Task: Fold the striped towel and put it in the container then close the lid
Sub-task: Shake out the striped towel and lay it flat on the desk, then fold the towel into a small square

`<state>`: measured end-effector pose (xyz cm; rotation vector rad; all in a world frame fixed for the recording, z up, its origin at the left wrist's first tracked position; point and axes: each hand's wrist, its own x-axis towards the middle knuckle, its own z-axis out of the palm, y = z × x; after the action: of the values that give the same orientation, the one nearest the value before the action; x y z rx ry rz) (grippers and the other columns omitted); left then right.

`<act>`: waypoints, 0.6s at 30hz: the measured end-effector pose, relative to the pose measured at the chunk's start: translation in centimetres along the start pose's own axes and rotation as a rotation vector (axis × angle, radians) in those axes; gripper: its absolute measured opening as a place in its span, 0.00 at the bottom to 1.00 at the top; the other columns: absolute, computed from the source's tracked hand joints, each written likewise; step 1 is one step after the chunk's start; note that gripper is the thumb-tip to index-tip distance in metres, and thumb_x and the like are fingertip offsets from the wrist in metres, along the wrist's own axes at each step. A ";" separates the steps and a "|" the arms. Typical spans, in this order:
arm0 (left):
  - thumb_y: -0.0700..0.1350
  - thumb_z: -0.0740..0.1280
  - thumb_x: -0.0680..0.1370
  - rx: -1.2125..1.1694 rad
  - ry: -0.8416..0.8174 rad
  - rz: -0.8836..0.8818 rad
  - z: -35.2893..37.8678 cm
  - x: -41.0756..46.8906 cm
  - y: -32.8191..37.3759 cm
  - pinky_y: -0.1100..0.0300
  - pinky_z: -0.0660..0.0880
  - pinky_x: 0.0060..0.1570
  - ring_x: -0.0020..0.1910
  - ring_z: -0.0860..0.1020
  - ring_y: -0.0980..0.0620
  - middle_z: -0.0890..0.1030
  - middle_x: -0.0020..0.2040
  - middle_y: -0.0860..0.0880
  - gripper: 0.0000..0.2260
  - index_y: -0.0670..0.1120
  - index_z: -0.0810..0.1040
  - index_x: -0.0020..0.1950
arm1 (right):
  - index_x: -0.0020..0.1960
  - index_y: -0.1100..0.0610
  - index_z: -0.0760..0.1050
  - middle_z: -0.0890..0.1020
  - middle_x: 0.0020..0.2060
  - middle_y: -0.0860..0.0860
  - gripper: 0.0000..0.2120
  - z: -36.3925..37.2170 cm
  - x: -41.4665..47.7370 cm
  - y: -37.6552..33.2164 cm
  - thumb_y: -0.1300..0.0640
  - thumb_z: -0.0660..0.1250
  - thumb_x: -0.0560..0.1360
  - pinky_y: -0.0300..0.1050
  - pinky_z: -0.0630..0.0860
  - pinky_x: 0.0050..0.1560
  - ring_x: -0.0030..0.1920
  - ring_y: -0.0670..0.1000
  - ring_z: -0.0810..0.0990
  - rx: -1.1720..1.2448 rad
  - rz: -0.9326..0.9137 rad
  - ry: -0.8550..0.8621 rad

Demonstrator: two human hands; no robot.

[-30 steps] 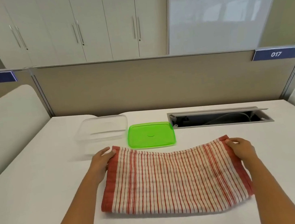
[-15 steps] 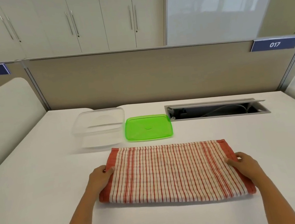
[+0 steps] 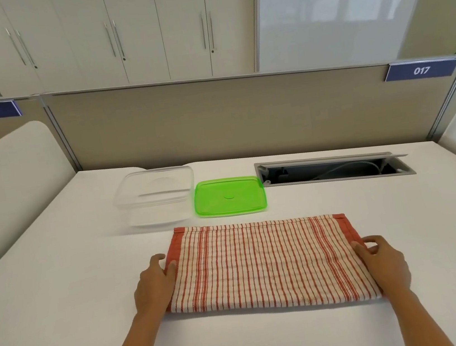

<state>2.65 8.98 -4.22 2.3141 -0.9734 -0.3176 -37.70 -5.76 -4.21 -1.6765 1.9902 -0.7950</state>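
The red-and-white striped towel [image 3: 266, 264] lies flat on the white table [image 3: 60, 284], folded into a long rectangle. My left hand [image 3: 153, 286] holds its left edge, thumb on top of the cloth. My right hand [image 3: 385, 262] rests on the towel's right edge, fingers curled over the red border. Beyond the towel stands the clear plastic container [image 3: 155, 197], uncovered, with the green lid [image 3: 229, 196] lying flat on the table just to its right.
An open cable slot [image 3: 334, 169] is set into the table at the back right. A beige partition [image 3: 228, 120] runs along the far edge, and white padded dividers stand at both sides.
The towel's far edge, held up a second ago, now lies flat on the table. Both hands have moved back toward me along the towel's side edges.
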 end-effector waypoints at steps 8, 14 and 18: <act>0.49 0.56 0.80 -0.001 0.133 0.023 0.6 -1.6 0.2 0.49 0.78 0.46 0.47 0.81 0.43 0.83 0.53 0.43 0.15 0.45 0.73 0.62 | 0.57 0.54 0.75 0.84 0.45 0.53 0.12 0.4 -2.0 0.3 0.50 0.60 0.78 0.48 0.77 0.42 0.39 0.54 0.80 -0.137 -0.025 0.096; 0.48 0.59 0.79 0.017 0.160 0.065 0.4 -1.4 0.1 0.49 0.78 0.45 0.49 0.80 0.44 0.79 0.56 0.43 0.15 0.44 0.73 0.63 | 0.56 0.56 0.76 0.84 0.46 0.55 0.13 0.2 -2.1 -0.3 0.50 0.60 0.78 0.50 0.77 0.43 0.42 0.56 0.80 -0.093 0.017 0.127; 0.45 0.60 0.79 -0.086 0.134 0.083 0.6 -0.7 -0.3 0.49 0.77 0.49 0.50 0.79 0.43 0.79 0.56 0.40 0.13 0.42 0.76 0.61 | 0.57 0.57 0.77 0.84 0.47 0.57 0.14 -0.9 -1.3 -1.9 0.50 0.60 0.78 0.50 0.74 0.45 0.40 0.54 0.77 0.058 0.056 0.096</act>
<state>2.12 9.43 -4.88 2.1801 -0.9663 -0.1647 -36.58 -4.59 -2.33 -1.5708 2.0485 -0.9197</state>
